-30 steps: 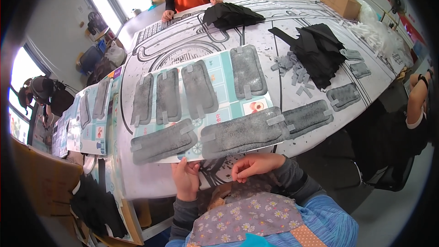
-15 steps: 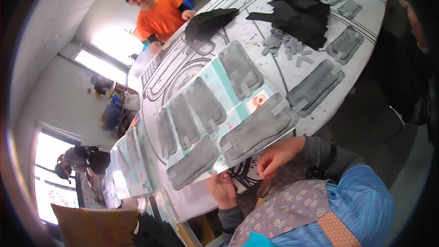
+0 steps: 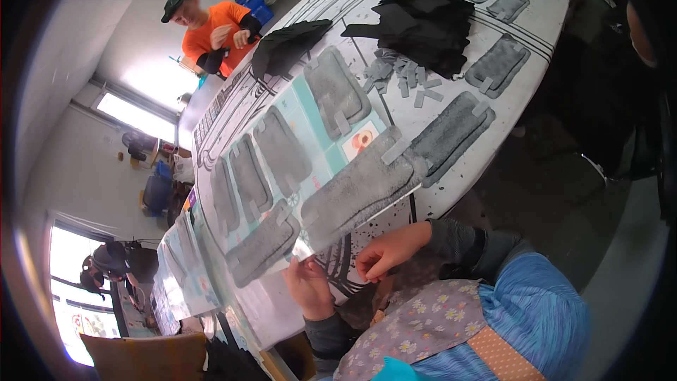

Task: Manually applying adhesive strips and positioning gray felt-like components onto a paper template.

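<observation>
My left hand point(image 3: 310, 288) is at the near edge of a teal and white printed board point(image 3: 326, 140), its fingertips closed at the edge. My right hand point(image 3: 391, 250) hovers just right of it, fingers curled together; whether anything small is in them is hidden. Closest to both hands lies a large grey fuzzy pad point(image 3: 356, 187) with small tabs at its ends. Left of that pad is a smaller grey pad point(image 3: 264, 245). More grey pads, among them a tall one point(image 3: 340, 92), lie across the board.
Black fabric pieces point(image 3: 423, 21) are heaped on the patterned table point(image 3: 451, 194), beside loose grey tabs point(image 3: 402, 74). Other grey pads point(image 3: 451, 137) line its right side. Across the table stands a person in orange point(image 3: 215, 32). A brown box point(image 3: 144, 356) is at lower left.
The whole scene has shifted left in the view, both hands with it, and they stay near the board's edge. The person across the table has raised their hands and turned their head.
</observation>
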Demonstrator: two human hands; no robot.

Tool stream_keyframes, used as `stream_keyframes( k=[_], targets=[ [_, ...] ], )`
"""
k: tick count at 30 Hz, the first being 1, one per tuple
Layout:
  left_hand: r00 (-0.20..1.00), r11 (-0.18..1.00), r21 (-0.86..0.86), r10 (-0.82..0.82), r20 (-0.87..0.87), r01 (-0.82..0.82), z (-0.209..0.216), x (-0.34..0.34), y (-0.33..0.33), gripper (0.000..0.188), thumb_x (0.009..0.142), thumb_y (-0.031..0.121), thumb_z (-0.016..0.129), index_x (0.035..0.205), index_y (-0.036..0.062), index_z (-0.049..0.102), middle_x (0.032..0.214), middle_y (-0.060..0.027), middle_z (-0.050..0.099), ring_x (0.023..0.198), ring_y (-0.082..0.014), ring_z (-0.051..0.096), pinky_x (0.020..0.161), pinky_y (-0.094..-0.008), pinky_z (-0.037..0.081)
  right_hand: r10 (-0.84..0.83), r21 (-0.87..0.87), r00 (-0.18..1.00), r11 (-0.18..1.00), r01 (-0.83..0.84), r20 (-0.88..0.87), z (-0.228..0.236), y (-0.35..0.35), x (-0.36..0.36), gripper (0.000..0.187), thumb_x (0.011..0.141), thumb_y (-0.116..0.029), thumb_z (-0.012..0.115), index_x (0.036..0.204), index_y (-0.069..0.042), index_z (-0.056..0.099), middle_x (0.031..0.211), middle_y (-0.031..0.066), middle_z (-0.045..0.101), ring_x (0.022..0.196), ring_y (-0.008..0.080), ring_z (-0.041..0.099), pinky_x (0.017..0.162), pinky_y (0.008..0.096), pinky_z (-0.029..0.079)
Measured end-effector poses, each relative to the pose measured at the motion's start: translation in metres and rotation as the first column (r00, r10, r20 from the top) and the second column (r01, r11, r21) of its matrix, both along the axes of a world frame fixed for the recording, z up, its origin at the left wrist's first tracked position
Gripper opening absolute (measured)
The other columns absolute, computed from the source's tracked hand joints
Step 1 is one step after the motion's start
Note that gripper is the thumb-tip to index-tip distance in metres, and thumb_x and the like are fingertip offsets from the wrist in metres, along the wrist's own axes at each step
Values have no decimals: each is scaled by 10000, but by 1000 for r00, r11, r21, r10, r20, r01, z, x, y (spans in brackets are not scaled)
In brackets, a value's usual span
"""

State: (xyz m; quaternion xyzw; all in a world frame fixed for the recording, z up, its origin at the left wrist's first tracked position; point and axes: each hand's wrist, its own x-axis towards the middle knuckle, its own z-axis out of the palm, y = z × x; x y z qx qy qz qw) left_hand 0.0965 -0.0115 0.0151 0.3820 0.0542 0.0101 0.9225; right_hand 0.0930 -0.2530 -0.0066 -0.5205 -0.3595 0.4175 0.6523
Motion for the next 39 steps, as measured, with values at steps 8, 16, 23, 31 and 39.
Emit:
stream_keyframes(
  k=[8, 16, 23, 31, 39],
  targets=[
    [974, 978, -34, -199, 109, 203, 54, 58, -56, 209, 989, 46, 464, 1133, -75, 555, 1093, -164, 652, 1026, -247, 643, 805, -254, 599, -47, 55, 996, 998, 43, 74, 0, -6, -3, 210, 985, -236, 566, 1032, -35, 607, 896, -2, 624, 824, 80, 536, 731, 257, 449],
    [873, 921, 10, -373, 314, 389, 117, 165, -197, 345, 958, -31, 401, 1283, -138, 441, 1290, -252, 539, 1236, -338, 539, 1052, -351, 507, -74, -15, 994, 997, 75, 85, 3, -11, -6, 218, 959, -222, 580, 1042, -24, 618, 911, 38, 648, 873, 123, 591, 799, 289, 482],
    [827, 872, 17, -470, 308, 490, 123, 228, -354, 366, 959, -32, 321, 1314, -103, 372, 1290, -266, 518, 1191, -397, 565, 980, -368, 541, -91, 89, 982, 993, 77, 166, -14, -3, -2, 202, 927, -200, 597, 1015, -20, 623, 884, 44, 648, 832, 121, 589, 752, 294, 479],
    [886, 876, -137, -449, 117, 463, 69, 253, -480, 308, 1007, 18, 328, 1280, -102, 407, 1219, -257, 565, 1048, -371, 649, 827, -334, 614, -106, 102, 965, 991, 84, 240, 12, -21, -11, 193, 908, -190, 601, 951, -4, 627, 822, 42, 649, 782, 127, 590, 720, 300, 468],
    [848, 844, -110, -529, -13, 525, 22, 252, -485, 281, 1019, 39, 359, 1278, -54, 415, 1243, -215, 571, 1117, -328, 630, 877, -350, 588, -121, 71, 971, 992, 108, 208, 9, -20, -13, 205, 905, -196, 611, 907, 9, 620, 781, 53, 632, 734, 145, 566, 704, 309, 458]
  ],
)
